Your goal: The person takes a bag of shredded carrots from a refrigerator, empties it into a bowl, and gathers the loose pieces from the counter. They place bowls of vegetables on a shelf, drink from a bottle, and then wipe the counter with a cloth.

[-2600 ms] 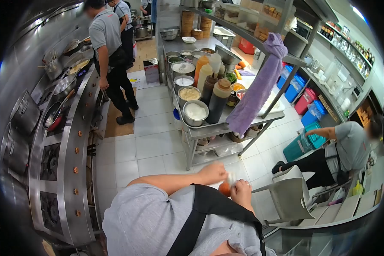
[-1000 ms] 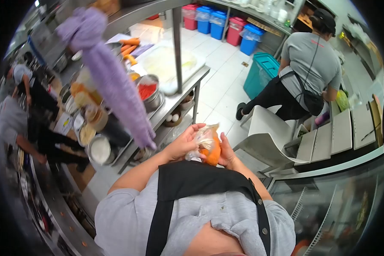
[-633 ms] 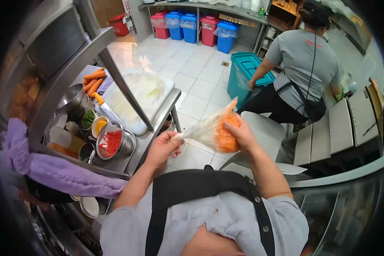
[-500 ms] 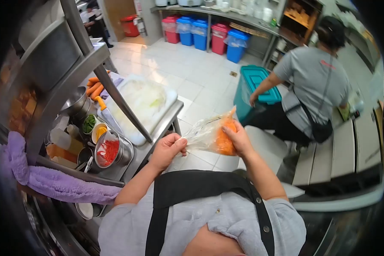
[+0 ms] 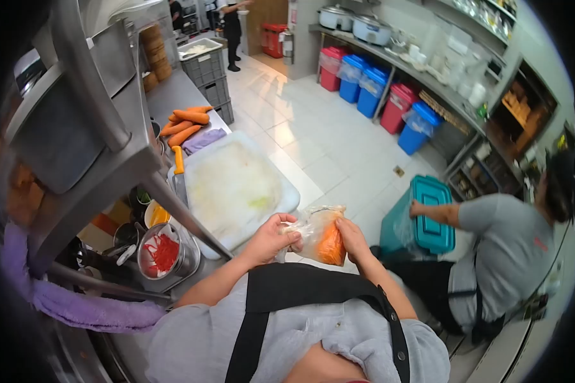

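Observation:
A clear plastic bag (image 5: 329, 245) with shredded orange food inside hangs in front of my apron. Gathered bag plastic is pinched in my left hand (image 5: 273, 239). On the other side, my right hand (image 5: 353, 239) has its fingers closed on the filled part of the bag. A white cutting board (image 5: 236, 185) with wet scraps lies just beyond my left hand. An orange-handled knife (image 5: 178, 161) rests along the board's left edge, near whole carrots (image 5: 186, 124) and a purple cloth (image 5: 204, 140).
A metal shelf post (image 5: 188, 214) crosses the left side. Below it stands a pot of red strips (image 5: 161, 253). At the right, a co-worker (image 5: 514, 249) touches a teal lidded bin (image 5: 432, 217). Blue and red bins (image 5: 371, 91) line the back counter.
The view has turned left, bringing more of the board and carrots into sight. The bag is now more bunched, and my hands are closer together. The co-worker appears farther right and lower.

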### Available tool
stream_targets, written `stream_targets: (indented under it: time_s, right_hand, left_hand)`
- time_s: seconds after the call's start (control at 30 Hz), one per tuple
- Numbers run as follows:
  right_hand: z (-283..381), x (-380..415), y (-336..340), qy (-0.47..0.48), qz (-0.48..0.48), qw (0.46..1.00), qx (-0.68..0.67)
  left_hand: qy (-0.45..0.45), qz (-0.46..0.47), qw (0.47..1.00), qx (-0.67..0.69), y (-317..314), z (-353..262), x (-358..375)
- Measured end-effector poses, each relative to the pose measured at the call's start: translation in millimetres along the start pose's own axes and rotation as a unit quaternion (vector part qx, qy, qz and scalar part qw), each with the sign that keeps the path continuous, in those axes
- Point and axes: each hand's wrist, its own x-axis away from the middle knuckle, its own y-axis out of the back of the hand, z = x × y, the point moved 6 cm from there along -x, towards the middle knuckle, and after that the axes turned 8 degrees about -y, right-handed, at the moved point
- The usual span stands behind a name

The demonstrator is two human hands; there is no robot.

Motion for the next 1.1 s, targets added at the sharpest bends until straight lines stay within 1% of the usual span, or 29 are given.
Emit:
stream_targets:
  time_s: [0.03,0.07,0.17,0.2,0.3,0.4,0.5,0.53,0.6,0.7,0.73,0.77,0.83,0.87,0.93,1.0,1.03,1.07,1.1]
  right_hand:
    - [8,-13,5,0.002,0.0,1.0,-0.001]
    - [17,-26,6,0.011,0.0,0.999,0.036]
    - [37,-67,6,0.09,0.024,0.984,0.153]
    - [41,-82,3,0.104,0.025,0.981,0.16]
    - [53,-121,4,0.054,0.065,0.994,0.073]
    - [69,-162,17,0.053,0.096,0.99,0.092]
    - [83,-209,37,0.063,0.117,0.981,0.144]
    - [91,-227,48,0.12,0.089,0.959,0.239]
    - [92,-253,66,0.238,0.036,0.883,0.403]
    - [132,-253,69,0.245,0.101,0.887,0.378]
    - [127,-263,72,0.117,0.184,0.912,0.348]
    - [125,-268,71,0.064,0.251,0.918,0.299]
    - [119,-275,66,-0.041,0.372,0.906,0.197]
    - [117,-286,66,0.02,0.364,0.908,0.206]
    - [117,-308,67,-0.034,0.366,0.913,0.178]
    - [125,-333,62,-0.07,0.375,0.91,0.16]
    - [129,-351,63,-0.031,0.365,0.911,0.19]
    - [129,-373,63,0.009,0.354,0.909,0.219]
    - [129,-395,61,0.049,0.34,0.906,0.247]
  left_hand:
    - [0.006,-0.017,1.0,0.018,3,1,-11]
    - [0.014,-0.029,0.999,-0.005,11,7,-21]
    - [0.037,-0.04,0.998,-0.026,33,32,-51]
    - [0.028,-0.041,0.999,0.011,30,27,-58]
    - [0.036,-0.049,0.996,-0.059,19,7,-76]
    - [0.058,-0.027,0.996,-0.065,13,13,-108]
    - [0.024,-0.08,0.996,-0.02,17,31,-154]
    - [-0.001,-0.119,0.993,-0.028,15,30,-170]
    - [-0.04,-0.201,0.977,-0.051,7,29,-199]
    - [-0.063,-0.24,0.967,0.064,-7,53,-247]
    - [-0.039,-0.245,0.968,0.043,-6,63,-261]
    - [-0.045,-0.257,0.964,0.04,-6,69,-271]
    - [-0.058,-0.276,0.959,0.033,-9,63,-293]
    - [-0.018,-0.285,0.958,-0.008,-7,62,-301]
    - [0.063,-0.298,0.948,-0.089,4,55,-318]
    - [-0.008,-0.315,0.944,-0.097,28,69,-342]
    - [-0.045,-0.322,0.94,-0.1,34,60,-356]
    - [-0.015,-0.348,0.935,-0.069,41,60,-366]
    - [-0.011,-0.35,0.936,-0.043,53,61,-380]
